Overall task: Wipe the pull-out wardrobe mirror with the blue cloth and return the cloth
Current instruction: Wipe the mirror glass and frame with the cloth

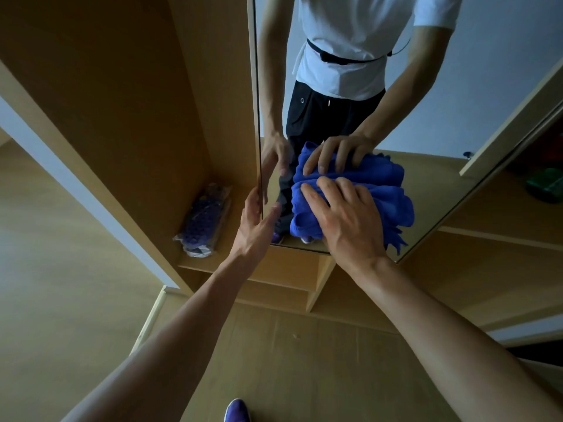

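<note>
The tall pull-out mirror (pixel 457 95) stands out of the wooden wardrobe and reflects a person in a white shirt and dark trousers. A bunched blue cloth (pixel 393 205) lies against the lower part of the glass. My right hand (pixel 347 217) presses flat on the cloth with fingers spread and straight. My left hand (pixel 256 220) holds the mirror's left edge low down, thumb on the glass side and fingers behind the edge. Reflections of both hands and the cloth show just above them.
A plastic-wrapped purple item (pixel 204 220) lies on the wardrobe shelf (pixel 240 266) left of the mirror. Wooden wardrobe panels (pixel 137 102) rise on the left. More shelves (pixel 493 239) sit at the right, with a green object (pixel 545 184). My purple shoe (pixel 237 410) is on the wooden floor.
</note>
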Tool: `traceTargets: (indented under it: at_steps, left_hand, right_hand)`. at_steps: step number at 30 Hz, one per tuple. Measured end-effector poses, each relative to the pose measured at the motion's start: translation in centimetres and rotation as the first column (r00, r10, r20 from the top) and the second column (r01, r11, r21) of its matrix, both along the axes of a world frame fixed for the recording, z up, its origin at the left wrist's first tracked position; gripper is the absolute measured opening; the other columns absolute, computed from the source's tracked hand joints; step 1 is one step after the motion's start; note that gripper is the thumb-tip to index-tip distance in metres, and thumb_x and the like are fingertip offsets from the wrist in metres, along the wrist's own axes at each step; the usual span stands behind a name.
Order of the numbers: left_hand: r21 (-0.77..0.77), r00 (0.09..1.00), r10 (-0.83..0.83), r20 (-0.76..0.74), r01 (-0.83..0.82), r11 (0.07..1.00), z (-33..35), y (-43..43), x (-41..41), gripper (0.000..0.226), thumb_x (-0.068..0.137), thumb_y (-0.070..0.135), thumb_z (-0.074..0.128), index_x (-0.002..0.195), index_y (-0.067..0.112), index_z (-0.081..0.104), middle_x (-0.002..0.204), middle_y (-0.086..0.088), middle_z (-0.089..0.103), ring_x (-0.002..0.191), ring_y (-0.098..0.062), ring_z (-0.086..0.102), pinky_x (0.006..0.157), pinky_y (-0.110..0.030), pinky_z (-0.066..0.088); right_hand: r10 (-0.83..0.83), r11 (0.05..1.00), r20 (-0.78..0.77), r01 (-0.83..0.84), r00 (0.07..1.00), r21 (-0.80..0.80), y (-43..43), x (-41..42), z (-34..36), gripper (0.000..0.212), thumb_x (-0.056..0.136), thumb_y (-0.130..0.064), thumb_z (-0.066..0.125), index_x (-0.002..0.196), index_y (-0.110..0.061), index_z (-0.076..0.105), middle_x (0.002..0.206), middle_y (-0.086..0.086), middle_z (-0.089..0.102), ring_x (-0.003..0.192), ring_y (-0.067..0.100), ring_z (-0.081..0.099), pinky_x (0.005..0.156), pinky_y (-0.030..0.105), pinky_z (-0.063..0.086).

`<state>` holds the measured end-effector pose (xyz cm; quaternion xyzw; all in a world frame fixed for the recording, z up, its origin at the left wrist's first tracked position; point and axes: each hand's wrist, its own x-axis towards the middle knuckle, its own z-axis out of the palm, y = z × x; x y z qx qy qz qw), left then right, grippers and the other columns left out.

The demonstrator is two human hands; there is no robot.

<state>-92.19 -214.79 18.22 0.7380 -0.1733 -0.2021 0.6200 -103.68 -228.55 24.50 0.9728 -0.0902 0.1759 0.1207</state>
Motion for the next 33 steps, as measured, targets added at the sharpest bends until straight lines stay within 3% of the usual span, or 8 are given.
traceTargets:
  at_steps: [3, 9, 15, 21, 27, 33]
  left_hand:
    - [-0.009, 1.000, -0.011, -0.001, 0.011, 1.000, -0.4, 0.0, 0.3, 0.078, 0.090, 0.053, 0.055, 0.158, 0.035, 0.022, 0.161, 0.007, 0.034, 0.147, -0.013, 0.034, 0.112, -0.035, 0.033]
    - [0.003, 1.000, -0.029, -0.008, 0.029, 1.000, -0.7, -0.1, 0.1, 0.088, 0.085, 0.053, 0.060, 0.159, 0.036, 0.017, 0.165, 0.005, 0.026, 0.150, -0.015, 0.027, 0.121, -0.050, 0.029]
    - [0.041, 1.000, -0.018, 0.000, 0.018, 0.999, -0.1, -0.6, -0.6, 0.097, 0.081, 0.050, 0.064, 0.160, 0.038, 0.008, 0.167, 0.004, 0.018, 0.152, -0.014, 0.020, 0.122, -0.047, 0.025]
    - [0.061, 1.000, 0.001, 0.015, -0.002, 0.998, 0.3, -0.7, -0.7, 0.100, 0.078, 0.046, 0.065, 0.161, 0.032, 0.010, 0.166, 0.003, 0.020, 0.151, -0.015, 0.021, 0.121, -0.048, 0.026]
    - [0.102, 0.998, 0.060, 0.026, -0.063, 0.993, -0.2, -1.3, -0.9, 0.103, 0.075, 0.048, 0.065, 0.160, 0.033, 0.009, 0.165, -0.001, 0.019, 0.150, -0.019, 0.023, 0.119, -0.046, 0.029]
    - [0.102, 0.998, 0.047, 0.046, -0.051, 0.993, -0.9, -1.4, -0.5, 0.101, 0.076, 0.047, 0.066, 0.159, 0.035, 0.008, 0.165, 0.001, 0.017, 0.150, -0.017, 0.023, 0.117, -0.045, 0.030]
  right_hand:
    - [-0.017, 0.999, -0.056, 0.014, 0.998, -0.043, -0.4, -0.3, -2.2, 0.051, 0.092, -0.009, 0.051, 0.142, -0.013, 0.048, 0.136, 0.011, 0.054, 0.117, 0.033, 0.051, 0.094, 0.045, 0.043]
    - [-0.018, 0.999, -0.140, 0.011, 0.990, -0.052, -0.9, -0.9, -3.6, 0.053, 0.089, -0.015, 0.066, 0.140, -0.017, 0.050, 0.135, 0.009, 0.055, 0.116, 0.030, 0.053, 0.093, 0.042, 0.045]
    - [-0.011, 0.999, -0.014, 0.011, 1.000, 0.031, -1.8, -1.5, -0.8, 0.058, 0.083, -0.008, 0.066, 0.138, -0.016, 0.053, 0.132, 0.012, 0.056, 0.111, 0.032, 0.053, 0.091, 0.043, 0.044]
    - [-0.005, 1.000, 0.133, 0.002, 0.991, 0.024, -2.9, -2.2, 2.8, 0.082, 0.061, -0.017, 0.087, 0.136, -0.019, 0.056, 0.131, 0.010, 0.056, 0.115, 0.032, 0.053, 0.096, 0.043, 0.039]
    - [0.011, 1.000, 0.136, -0.008, 0.991, -0.026, -3.8, -2.7, 2.4, 0.079, 0.064, -0.018, 0.084, 0.137, -0.020, 0.054, 0.130, 0.012, 0.055, 0.113, 0.033, 0.052, 0.099, 0.046, 0.039]
    - [-0.006, 0.998, 0.067, 0.011, 0.998, -0.061, -4.5, -3.2, -1.9, 0.057, 0.082, -0.010, 0.069, 0.136, -0.018, 0.054, 0.127, 0.013, 0.057, 0.111, 0.036, 0.052, 0.098, 0.050, 0.041]
